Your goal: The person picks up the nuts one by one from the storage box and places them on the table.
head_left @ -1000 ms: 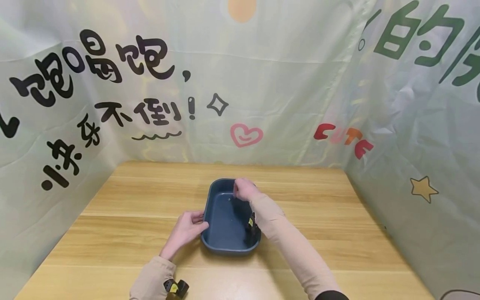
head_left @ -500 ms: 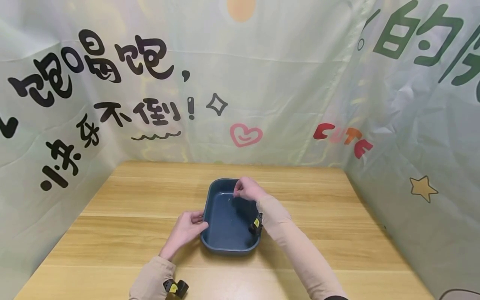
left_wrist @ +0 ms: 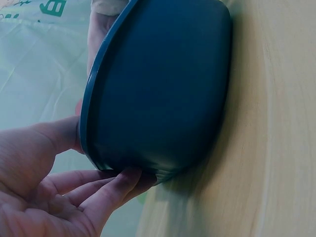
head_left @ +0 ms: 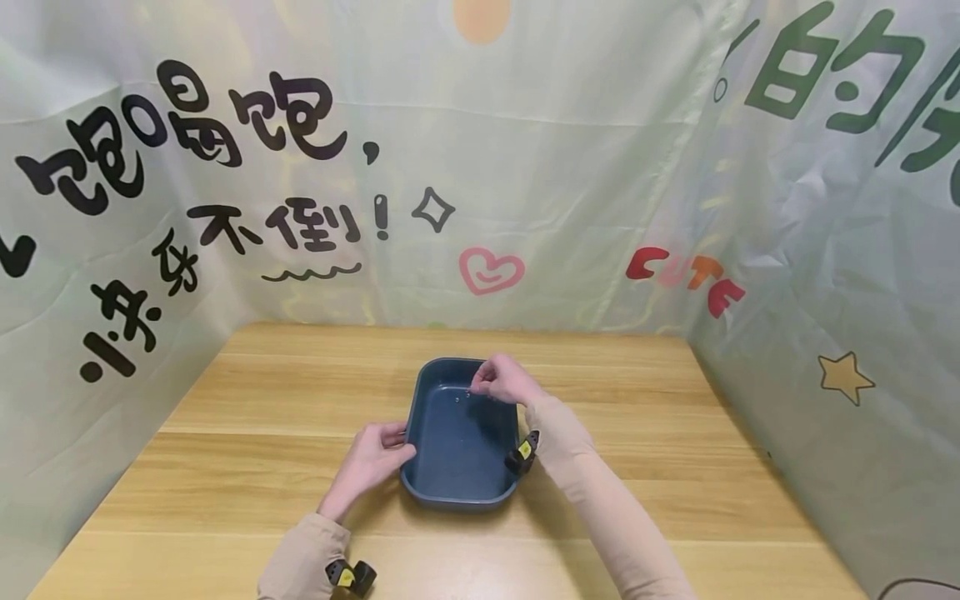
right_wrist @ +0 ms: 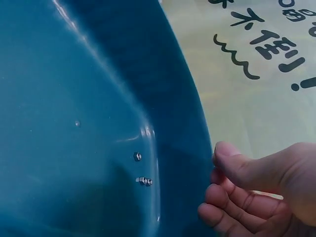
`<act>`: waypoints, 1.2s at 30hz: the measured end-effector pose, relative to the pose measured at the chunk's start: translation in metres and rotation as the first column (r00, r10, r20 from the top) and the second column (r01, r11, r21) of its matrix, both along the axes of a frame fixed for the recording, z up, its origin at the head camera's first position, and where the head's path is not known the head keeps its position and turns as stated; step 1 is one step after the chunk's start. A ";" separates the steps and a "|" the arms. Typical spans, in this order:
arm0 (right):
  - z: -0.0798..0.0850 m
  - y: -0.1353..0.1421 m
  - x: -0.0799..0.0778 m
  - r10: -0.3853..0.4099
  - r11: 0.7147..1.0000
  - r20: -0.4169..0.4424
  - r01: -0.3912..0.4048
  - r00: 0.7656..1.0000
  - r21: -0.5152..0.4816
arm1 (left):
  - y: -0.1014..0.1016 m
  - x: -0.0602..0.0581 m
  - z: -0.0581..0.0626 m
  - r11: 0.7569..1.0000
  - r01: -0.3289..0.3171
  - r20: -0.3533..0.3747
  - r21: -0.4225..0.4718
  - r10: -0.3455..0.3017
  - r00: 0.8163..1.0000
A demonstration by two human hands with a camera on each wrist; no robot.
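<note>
Pale printed backdrop (head_left: 570, 183) on three sides, dark lettering at left; wood-grain table (head_left: 637, 442) below; blue tray (head_left: 450, 454) at about mid-table, long side running away from the person; inside, near the far end, a small metal nut (right_wrist: 138, 156), and just beside it what looks like a touching pair of nuts (right_wrist: 144, 181); left hand (head_left: 371, 457) at the tray's left side, thumb over the rim, fingers against the outer wall, pinching the edge; right hand (head_left: 504, 380) above the far right corner, wrist bent, fingers curled and pointing down toward the nuts, thumb near the index finger; cannot tell whether anything sits between those tips; both forearms in beige sleeves (head_left: 592, 492) slant inward from the near edge; black wrist camera (head_left: 522, 454) by the tray's right rim.
</note>
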State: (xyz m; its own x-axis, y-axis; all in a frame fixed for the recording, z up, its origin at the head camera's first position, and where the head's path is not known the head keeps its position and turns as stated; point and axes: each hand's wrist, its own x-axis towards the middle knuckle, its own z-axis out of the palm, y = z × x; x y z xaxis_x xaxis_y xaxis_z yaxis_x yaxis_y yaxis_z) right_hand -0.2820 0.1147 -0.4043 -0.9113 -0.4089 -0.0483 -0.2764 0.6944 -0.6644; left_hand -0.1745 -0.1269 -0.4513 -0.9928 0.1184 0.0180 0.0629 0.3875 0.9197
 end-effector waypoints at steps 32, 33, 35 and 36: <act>-0.017 0.042 0.022 -0.122 0.950 -0.097 0.088 0.988 -0.300 | 0.000 -0.001 -0.001 1.000 -0.008 -0.004 -0.015 0.008 1.000; -0.018 0.043 0.023 -0.127 0.944 -0.086 0.094 0.988 -0.315 | 0.000 -0.001 -0.001 1.000 -0.009 -0.005 -0.015 0.009 1.000; -0.020 0.046 0.025 -0.139 0.933 -0.070 0.107 0.988 -0.343 | 0.000 -0.001 -0.001 1.000 -0.009 -0.008 -0.017 0.009 1.000; -0.021 0.047 0.026 -0.150 0.927 -0.063 0.118 0.987 -0.355 | -0.001 -0.001 -0.001 1.000 -0.009 -0.009 -0.017 0.009 1.000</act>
State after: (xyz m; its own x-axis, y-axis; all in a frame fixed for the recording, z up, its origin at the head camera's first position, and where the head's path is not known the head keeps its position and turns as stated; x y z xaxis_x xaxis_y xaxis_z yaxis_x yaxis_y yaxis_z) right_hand -0.2558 0.1616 -0.4252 -0.9528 -0.2592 0.1579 -0.2650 0.4574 -0.8489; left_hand -0.1756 -0.1274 -0.4522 -0.9936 0.1100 0.0248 0.0675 0.4041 0.9122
